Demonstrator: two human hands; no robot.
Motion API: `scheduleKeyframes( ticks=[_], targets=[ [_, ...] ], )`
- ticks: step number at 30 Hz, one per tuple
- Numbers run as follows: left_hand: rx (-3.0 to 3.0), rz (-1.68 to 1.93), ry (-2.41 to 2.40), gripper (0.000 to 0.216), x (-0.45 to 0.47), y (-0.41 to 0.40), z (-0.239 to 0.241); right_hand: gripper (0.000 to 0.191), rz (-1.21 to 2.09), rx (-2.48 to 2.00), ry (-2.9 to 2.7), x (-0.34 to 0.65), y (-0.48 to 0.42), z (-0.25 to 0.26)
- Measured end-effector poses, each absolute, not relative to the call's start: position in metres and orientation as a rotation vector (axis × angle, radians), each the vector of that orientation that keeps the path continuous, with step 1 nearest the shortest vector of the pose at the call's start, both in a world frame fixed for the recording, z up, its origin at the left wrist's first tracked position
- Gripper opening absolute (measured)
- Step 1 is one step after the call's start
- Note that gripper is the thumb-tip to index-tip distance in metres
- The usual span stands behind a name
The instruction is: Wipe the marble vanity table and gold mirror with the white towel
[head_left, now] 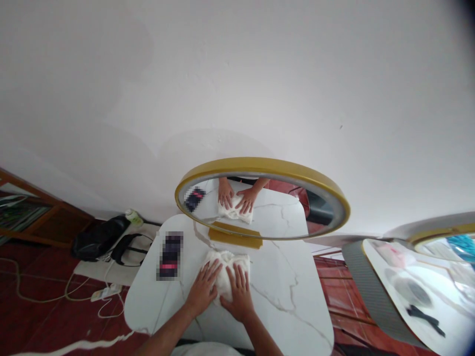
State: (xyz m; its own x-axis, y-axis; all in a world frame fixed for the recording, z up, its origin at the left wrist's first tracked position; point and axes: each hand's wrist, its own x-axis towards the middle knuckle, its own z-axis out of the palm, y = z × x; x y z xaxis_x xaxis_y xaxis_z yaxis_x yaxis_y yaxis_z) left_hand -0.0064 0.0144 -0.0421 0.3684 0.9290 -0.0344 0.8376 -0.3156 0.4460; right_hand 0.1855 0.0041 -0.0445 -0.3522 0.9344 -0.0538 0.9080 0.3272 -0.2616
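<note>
My left hand [203, 289] and my right hand [239, 291] lie flat, fingers stretched out, side by side on a crumpled white cloth [227, 264]. The cloth rests on a white marble-patterned table [289, 296], just in front of the gold base of an oval gold-framed mirror [263, 198]. Both hands press on the cloth's near half. The mirror reflects both hands and the cloth. A blurred-out dark phone [170, 256] lies on the table to the left of my left hand.
A black bag [100, 238] and a green-capped bottle [133, 216] sit on the red tiled floor at left, with a white power strip [106, 292] and cables. At right stands a second table [411, 291] with its own mirror and dark items.
</note>
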Motion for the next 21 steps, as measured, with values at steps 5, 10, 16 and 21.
scheduleKeyframes(
  ticks=[5, 10, 16, 21],
  targets=[
    [2.268, 0.306, 1.568, 0.079, -0.002, 0.045, -0.042, 0.089, 0.357, -1.735, -2.457, 0.185, 0.034, -0.047],
    [2.315, 0.284, 1.592, 0.077, -0.002, 0.056, -0.042, 0.09, 0.36, -1.728, -2.453, 0.187, 0.044, -0.049],
    [2.326, 0.308, 1.637, 0.074, 0.003, 0.049, -0.039, 0.088, 0.332, -1.747, -2.444, 0.187, 0.041, -0.047],
    [2.32, 0.329, 1.692, 0.074, 0.008, 0.036, -0.038, 0.087, 0.326, -1.746, -2.444, 0.188, 0.032, -0.045]
  ],
)
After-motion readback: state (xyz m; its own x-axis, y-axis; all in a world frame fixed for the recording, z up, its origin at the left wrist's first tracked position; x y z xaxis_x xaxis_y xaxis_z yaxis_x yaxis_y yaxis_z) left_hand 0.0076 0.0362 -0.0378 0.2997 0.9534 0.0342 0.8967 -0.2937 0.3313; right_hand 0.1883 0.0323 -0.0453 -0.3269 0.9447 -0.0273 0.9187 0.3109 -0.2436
